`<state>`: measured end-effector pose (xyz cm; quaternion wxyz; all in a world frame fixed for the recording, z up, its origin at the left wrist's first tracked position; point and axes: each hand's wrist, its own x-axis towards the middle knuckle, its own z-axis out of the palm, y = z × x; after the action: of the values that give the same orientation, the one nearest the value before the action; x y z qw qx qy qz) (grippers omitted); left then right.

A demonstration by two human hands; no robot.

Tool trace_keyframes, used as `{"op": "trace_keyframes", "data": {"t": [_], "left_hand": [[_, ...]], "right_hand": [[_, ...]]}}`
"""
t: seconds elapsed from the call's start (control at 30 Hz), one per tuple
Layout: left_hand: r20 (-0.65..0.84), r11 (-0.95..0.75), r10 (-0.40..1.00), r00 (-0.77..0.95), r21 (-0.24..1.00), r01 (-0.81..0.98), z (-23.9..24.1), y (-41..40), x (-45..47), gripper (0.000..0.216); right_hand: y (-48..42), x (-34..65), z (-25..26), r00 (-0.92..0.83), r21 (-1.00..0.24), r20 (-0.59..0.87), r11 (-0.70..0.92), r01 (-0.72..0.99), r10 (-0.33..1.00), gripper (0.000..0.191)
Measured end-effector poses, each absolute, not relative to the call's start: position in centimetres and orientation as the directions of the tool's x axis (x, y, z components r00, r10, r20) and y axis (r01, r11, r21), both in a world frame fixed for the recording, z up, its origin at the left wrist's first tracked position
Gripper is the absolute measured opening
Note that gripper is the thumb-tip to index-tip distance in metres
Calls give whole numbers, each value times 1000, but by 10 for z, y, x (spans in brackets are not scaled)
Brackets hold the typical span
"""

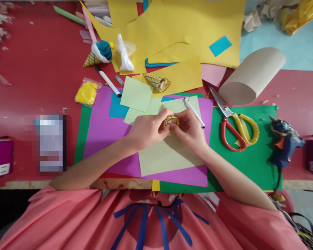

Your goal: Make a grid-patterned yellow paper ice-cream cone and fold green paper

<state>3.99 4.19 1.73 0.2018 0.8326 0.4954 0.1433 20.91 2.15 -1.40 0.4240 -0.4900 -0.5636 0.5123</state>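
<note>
Between my two hands is a small yellow paper cone (171, 121) with dark lines, its open end towards me and brownish paper inside. My left hand (150, 131) grips its left side, and my right hand (191, 131) pinches its right rim. Under them lies a pale green sheet (169, 156). A second paper cone (156, 82), also stuffed with crumpled paper, rests just beyond. Farther left lies a cone with white and blue clay on top (100, 52). Close to my right hand is a white marker (194, 113).
Large scissors (226, 111) and a blue glue gun (285, 144) lie on green card (263, 121) at right. A cardboard tube (253, 76) stands behind them. Left are a bag of yellow clay (87, 92), another marker (109, 83) and a blurred-out phone-like object (51, 147).
</note>
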Motion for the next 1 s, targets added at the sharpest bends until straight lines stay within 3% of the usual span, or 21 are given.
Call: {"op": "trace_keyframes", "data": {"t": [0.3, 0.43, 0.67, 0.77, 1.0], "left_hand": [[2, -354, 906, 422, 550, 757, 16, 43, 41, 27], [46, -405, 886, 460, 558, 724, 15, 44, 38, 23], [245, -568, 821, 515, 424, 705, 13, 42, 39, 27], [342, -579, 813, 471, 383, 720, 9, 43, 38, 18], [559, -705, 646, 519, 177, 687, 5, 48, 33, 10]], "right_hand": [[18, 206, -9, -163, -993, -89, -74, 94, 983, 14], [18, 206, -6, -162, -993, -73, -56, 105, 984, 14], [19, 208, -4, -127, -985, -1, 22, 173, 992, 15], [18, 207, -4, -125, -982, 3, 27, 189, 992, 16], [16, 204, -5, -118, -978, -42, -16, 210, 992, 13]]}}
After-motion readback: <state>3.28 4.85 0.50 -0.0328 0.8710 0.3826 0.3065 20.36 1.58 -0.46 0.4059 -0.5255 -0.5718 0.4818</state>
